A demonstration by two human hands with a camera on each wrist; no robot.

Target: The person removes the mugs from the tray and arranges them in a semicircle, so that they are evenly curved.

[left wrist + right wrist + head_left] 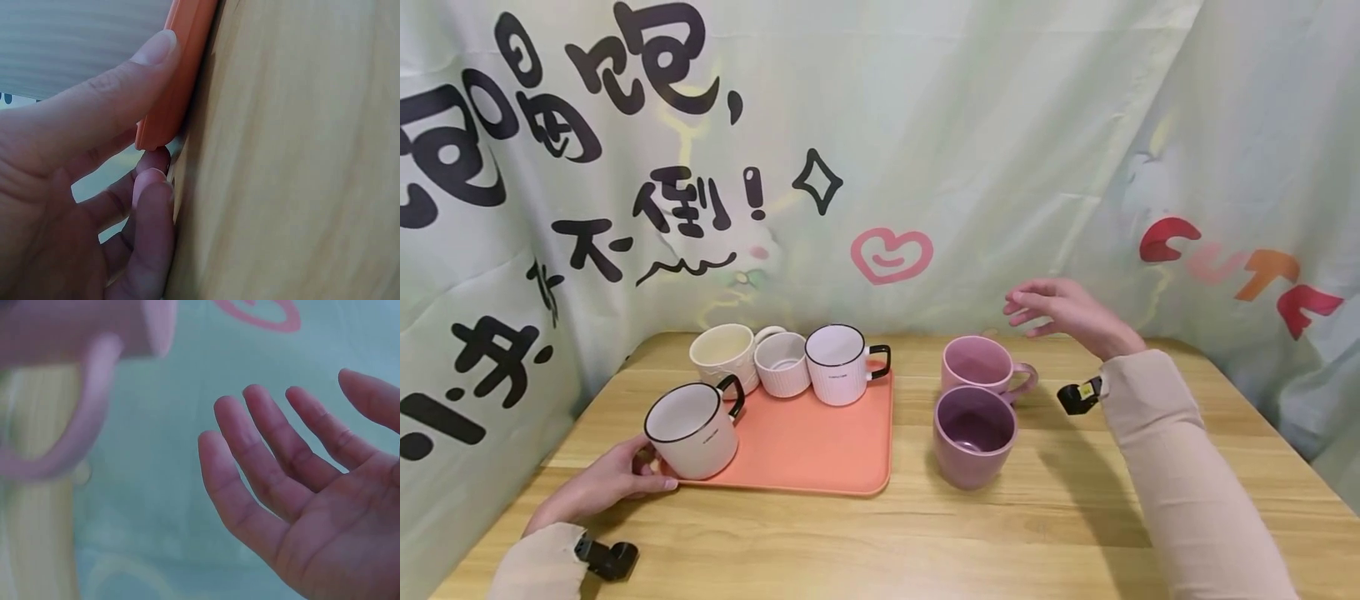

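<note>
Orange tray [816,450], partly hidden by mugs [703,446]; left grip [602,483] pinches it, right grip [1071,315] released.

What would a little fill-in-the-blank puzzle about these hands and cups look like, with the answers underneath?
1. The left hand grips the tray, while the right hand holds ____.
2. Counting cups and mugs together, ____ stand on the tray.
3. The white mug nearest the left hand has a ____ handle.
4. The mug directly behind the purple mug is ____ in colour.

Missing words: nothing; four; black; pink.
</note>
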